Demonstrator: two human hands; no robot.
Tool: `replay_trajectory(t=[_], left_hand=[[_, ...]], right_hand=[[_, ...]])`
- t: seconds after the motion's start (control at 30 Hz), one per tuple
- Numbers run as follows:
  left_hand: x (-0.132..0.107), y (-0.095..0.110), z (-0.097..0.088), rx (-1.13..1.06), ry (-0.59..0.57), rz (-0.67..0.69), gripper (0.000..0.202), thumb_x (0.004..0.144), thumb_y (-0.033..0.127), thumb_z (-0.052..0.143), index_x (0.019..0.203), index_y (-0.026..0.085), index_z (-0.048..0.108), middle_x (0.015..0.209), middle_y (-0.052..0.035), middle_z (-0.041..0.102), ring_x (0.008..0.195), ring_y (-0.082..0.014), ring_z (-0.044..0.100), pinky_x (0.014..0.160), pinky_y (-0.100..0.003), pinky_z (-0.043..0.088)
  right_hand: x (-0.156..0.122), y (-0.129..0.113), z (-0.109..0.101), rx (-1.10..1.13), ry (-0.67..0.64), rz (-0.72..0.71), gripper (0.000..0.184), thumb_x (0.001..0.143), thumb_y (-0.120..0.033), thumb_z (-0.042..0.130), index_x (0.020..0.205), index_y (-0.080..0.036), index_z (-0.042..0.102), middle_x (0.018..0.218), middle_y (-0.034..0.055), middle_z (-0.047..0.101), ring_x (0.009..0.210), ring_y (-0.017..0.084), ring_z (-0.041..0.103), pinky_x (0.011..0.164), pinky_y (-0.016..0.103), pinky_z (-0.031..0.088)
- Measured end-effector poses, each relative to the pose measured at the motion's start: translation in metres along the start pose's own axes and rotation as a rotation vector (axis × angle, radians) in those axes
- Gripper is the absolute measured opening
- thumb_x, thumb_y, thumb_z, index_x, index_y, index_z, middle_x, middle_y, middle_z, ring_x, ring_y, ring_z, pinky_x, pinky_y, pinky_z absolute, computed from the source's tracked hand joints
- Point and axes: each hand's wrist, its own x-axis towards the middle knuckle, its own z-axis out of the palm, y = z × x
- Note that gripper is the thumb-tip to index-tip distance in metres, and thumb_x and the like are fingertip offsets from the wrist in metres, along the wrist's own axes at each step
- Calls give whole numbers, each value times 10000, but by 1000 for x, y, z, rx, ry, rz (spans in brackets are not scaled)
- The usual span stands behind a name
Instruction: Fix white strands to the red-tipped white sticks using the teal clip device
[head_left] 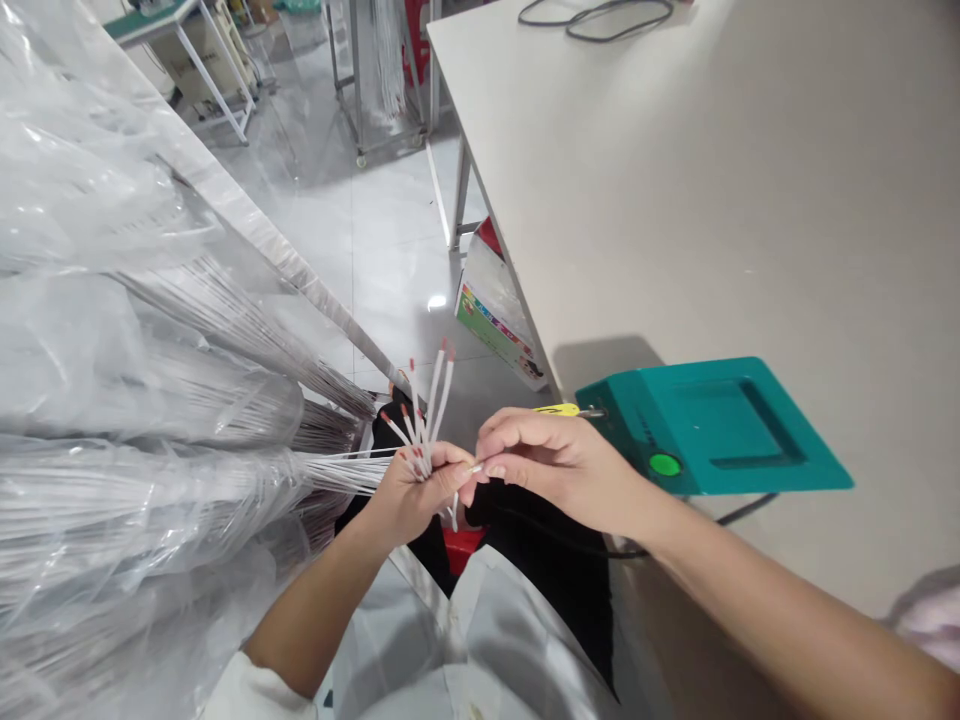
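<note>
My left hand [420,490] is closed around several thin white wires [435,395] with reddish tips, which fan out above the fist. Close against it, my right hand [555,465] pinches at a small whitish end [477,468] by the left thumb; what exactly it holds there is too small to tell. More pale strands run from the left hand to a large plastic-wrapped bundle of white wires [330,472]. Just beyond the right hand, a yellow-handled tool [559,410] with a metal tip lies by the teal device [750,410], which has a green round button.
A pale table [712,220] fills the right side, with a dark cable [600,20] at its far end. Plastic-covered wire bundles [150,400] hang along the left. A printed box [499,310] stands below the table edge. Wheeled metal racks [356,90] stand farther back.
</note>
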Motion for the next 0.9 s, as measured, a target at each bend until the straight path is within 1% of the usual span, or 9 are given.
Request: replay_trajectory(t=[0.1,0.17,0.27,0.37,0.5,0.6,0.7,0.8,0.9], left_hand=[[2,-7,2,-161,21,-21,284,784,391,591,681,128,562,524,39,472,384,-15,259,394,-199,147],[3,-11,4,-239,51,-26,277,773,394,604,699,131,560,518,46,479,361,-6,241,385,-197,138],[5,-14,10,-240,135,12,248,774,378,604,742,134,578,545,38,520,353,-2,257,379,-191,155],[5,-11,14,-95,258,44,224,757,353,622,832,142,612,587,21,578,369,-19,326,385,-191,214],[3,-5,18,119,357,18,151,726,290,640,769,145,644,566,25,575,412,-44,370,432,-205,290],[2,-6,19,166,342,30,130,743,267,609,760,143,646,572,23,566,431,-48,371,446,-206,297],[1,-10,19,154,336,38,170,768,291,584,733,130,627,503,36,507,416,-48,358,428,-202,279],[2,-14,18,104,360,8,202,765,323,596,732,125,624,459,48,475,399,-48,350,416,-199,272],[3,-15,17,61,350,-2,239,755,358,612,737,121,632,528,21,553,396,-38,350,407,-196,268]], right_hand=[[-2,14,18,254,164,103,163,758,-336,640,744,-174,640,741,11,585,548,88,541,466,213,449],[-4,20,27,275,260,106,149,760,-323,638,720,-179,638,722,4,587,532,84,533,461,212,444],[-5,22,33,38,420,-43,91,777,-248,620,710,-189,640,733,15,616,631,114,582,579,246,494],[-6,22,31,-311,503,-214,76,805,-181,578,762,-194,640,758,32,638,707,131,606,657,260,509],[-9,24,22,-741,434,-408,107,829,-143,532,850,-172,633,796,60,665,706,137,621,648,252,514],[-11,26,14,-1090,391,-607,105,822,-154,537,855,-160,637,807,70,684,715,158,633,656,274,504],[-10,26,8,-1287,304,-719,118,827,-172,523,839,-167,641,798,65,686,704,162,627,658,286,492],[-11,27,6,-1277,232,-673,144,840,-180,494,850,-177,637,818,66,682,725,166,624,676,290,496],[-15,28,7,-1028,202,-480,161,852,-163,450,858,-173,610,828,75,661,741,166,617,656,288,505]])
